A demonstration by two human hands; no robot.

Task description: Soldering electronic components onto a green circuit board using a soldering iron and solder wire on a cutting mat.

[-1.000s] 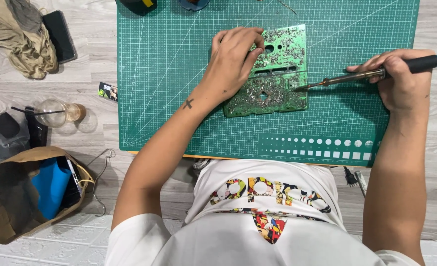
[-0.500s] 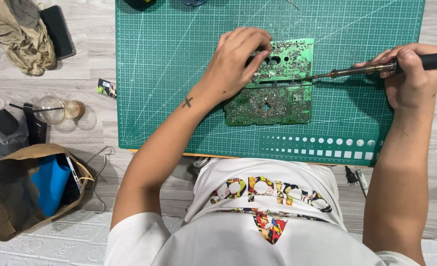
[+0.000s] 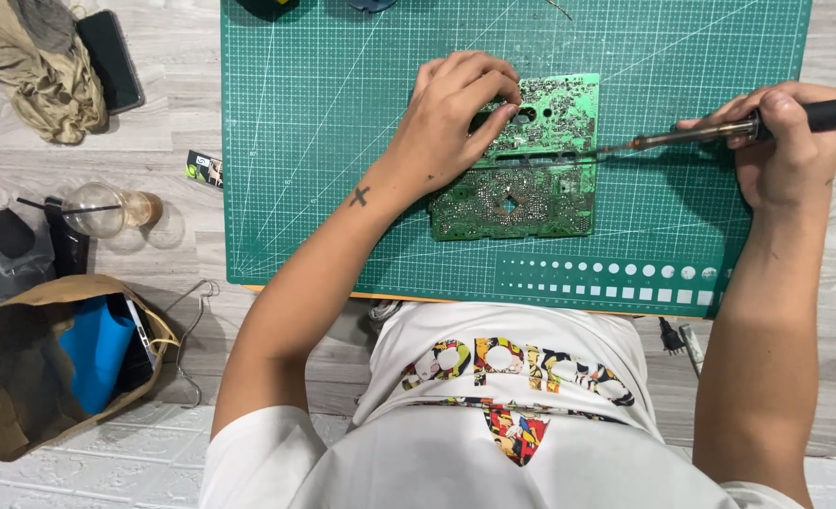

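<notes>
Pale grey wood-plank floor [image 3: 173,212], green gridded cutting mat [image 3: 323,141], even light

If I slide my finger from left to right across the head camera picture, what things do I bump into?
Brown bag → clear plastic cup → left hand → green circuit board → soldering iron → right hand.
</notes>
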